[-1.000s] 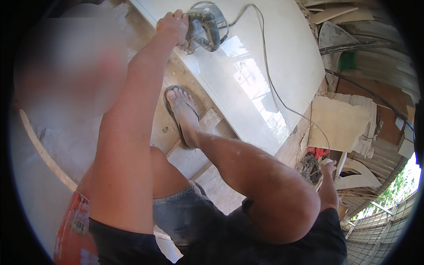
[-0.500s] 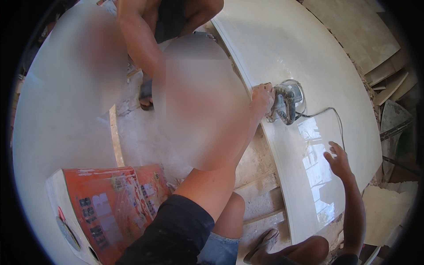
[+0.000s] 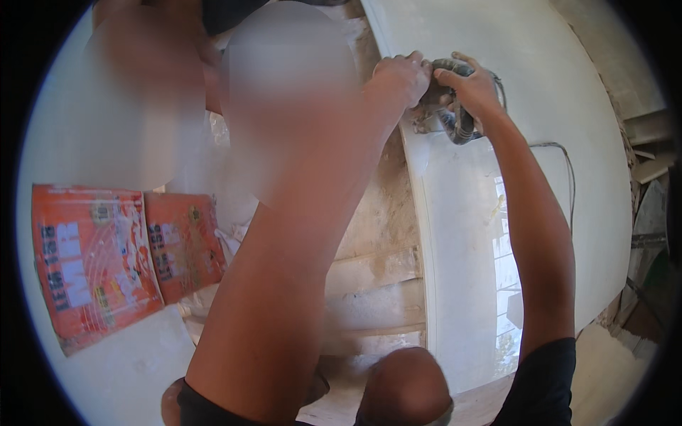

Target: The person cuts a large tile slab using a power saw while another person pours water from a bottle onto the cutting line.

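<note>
My left hand [image 3: 403, 78] is closed on the front of a dusty handheld power tool [image 3: 460, 129] with a looped dark handle. My right hand [image 3: 474, 94] lies over that handle from the right, thumb and fingers curved onto it. The tool rests at the left edge of a large glossy white board [image 3: 590, 170]. Its dark cord [image 3: 568, 163] trails across the board to the right and down along it. Both forearms reach up from the lower edge. The tool's base is partly hidden by my hands.
At top left another person's dark clothing [image 3: 238, 13] and an arm show, partly blurred. Two orange printed containers [image 3: 96, 266] lie at lower left. Dusty wooden strips [image 3: 373, 266] lie left of the board's edge, by my knee. Broken offcuts [image 3: 650, 167] are piled at the far right.
My right hand has moved up from low on the right onto the tool's handle. My left hand stays on the tool. The view has swung round, with the board more upright in it.
</note>
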### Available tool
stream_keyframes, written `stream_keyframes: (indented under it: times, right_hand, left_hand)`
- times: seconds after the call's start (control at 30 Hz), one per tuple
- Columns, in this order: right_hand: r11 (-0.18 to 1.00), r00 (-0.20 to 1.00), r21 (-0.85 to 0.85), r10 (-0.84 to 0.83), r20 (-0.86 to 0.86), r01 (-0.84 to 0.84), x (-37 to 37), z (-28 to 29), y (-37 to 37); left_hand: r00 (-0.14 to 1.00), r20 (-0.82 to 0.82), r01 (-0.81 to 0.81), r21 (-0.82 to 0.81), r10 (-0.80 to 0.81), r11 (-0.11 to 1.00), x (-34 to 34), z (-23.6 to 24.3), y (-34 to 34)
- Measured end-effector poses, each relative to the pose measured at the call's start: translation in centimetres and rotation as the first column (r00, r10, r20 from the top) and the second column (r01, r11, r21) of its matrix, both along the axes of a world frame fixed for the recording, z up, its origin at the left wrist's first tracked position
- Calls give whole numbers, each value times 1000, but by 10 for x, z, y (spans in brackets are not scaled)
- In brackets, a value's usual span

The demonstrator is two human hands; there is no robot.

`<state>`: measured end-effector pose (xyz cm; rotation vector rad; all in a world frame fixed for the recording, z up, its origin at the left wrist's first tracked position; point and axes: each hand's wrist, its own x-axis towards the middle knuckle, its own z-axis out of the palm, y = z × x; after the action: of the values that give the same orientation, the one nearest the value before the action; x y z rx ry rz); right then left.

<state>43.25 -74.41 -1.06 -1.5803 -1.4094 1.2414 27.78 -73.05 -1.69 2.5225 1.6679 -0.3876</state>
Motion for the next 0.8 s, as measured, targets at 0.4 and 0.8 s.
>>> stream_keyframes:
  times: [0.4, 0.8]
  right_hand:
    - [987, 986, 141, -92, 136, 72, -12, -14, 5]
    - [892, 898, 422, -46, 438, -160, 19, -51, 53]
  left_hand:
    - [976, -141, 185, 128, -166, 974, -11, -53, 36]
    - [994, 43, 100, 95, -104, 990, 6, -40, 31]
